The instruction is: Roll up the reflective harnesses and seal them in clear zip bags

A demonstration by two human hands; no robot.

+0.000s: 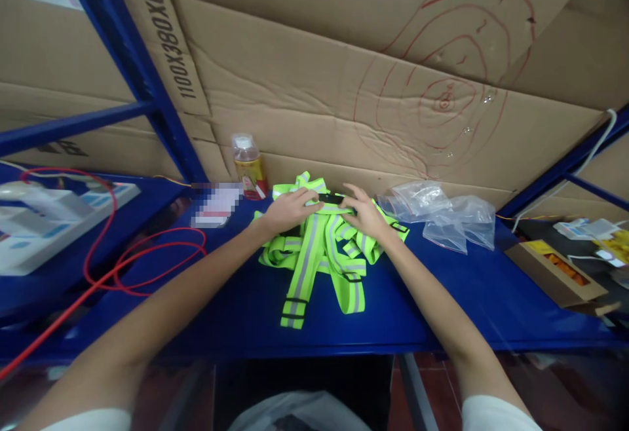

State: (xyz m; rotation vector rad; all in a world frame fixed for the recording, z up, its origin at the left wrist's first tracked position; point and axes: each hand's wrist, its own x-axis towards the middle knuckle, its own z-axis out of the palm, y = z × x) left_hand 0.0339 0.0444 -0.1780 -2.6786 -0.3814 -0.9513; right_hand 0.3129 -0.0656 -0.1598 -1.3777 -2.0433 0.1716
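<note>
Reflective straps [307,267], one heap, fluorescent yellow-green with grey stripe: mid-counter, towards the rear; loops overlapping, two ends trailing forward. The longer end, bearing dark sliders, lies near the front edge, just within it.

Black buckle [331,199]: at the top of the heap, between the two hands.

Left hand [291,211]: over the heap's left side; fingers drawn together, holding the band beside the buckle.

Right hand [364,213]: at the buckle's right end; fingers spread, index raised; whether they grip cannot be told.

Counter [403,316], blue: a strip of surface runs between straps and front edge; a broader stretch extends rightward to the carton.

Cardboard panel [295,84]: upright, bounding the rear edge; red rings drawn at right.

Bottle [250,169], upright, red-and-yellow label: behind and left of the heap, near the panel.

Clear plastic bags [442,211]: behind and right, by the panel.

Open carton [560,274], orange contents: far right.

Red cord [160,247]: looped at left, well apart from the straps.
</note>
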